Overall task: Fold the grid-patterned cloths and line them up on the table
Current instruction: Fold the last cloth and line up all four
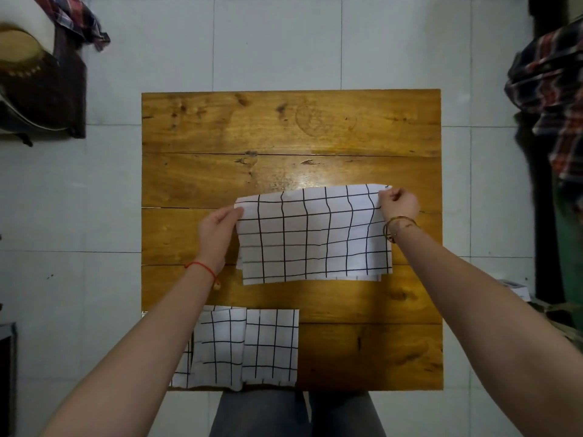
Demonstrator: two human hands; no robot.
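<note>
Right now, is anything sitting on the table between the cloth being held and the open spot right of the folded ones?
Nothing visible. Both hands, left and right, grip the cloth by its far corners. The table right of the folded cloths shows only bare wood.

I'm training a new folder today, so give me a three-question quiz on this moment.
1. True or false: both hands grip the large cloth at its far corners.
2. What holds the cloth's right corner? A) left hand B) right hand C) nothing
3. Where on the table do the folded cloths lie?

Key: 1. true; 2. B; 3. at the near edge, toward the left, side by side.
</note>
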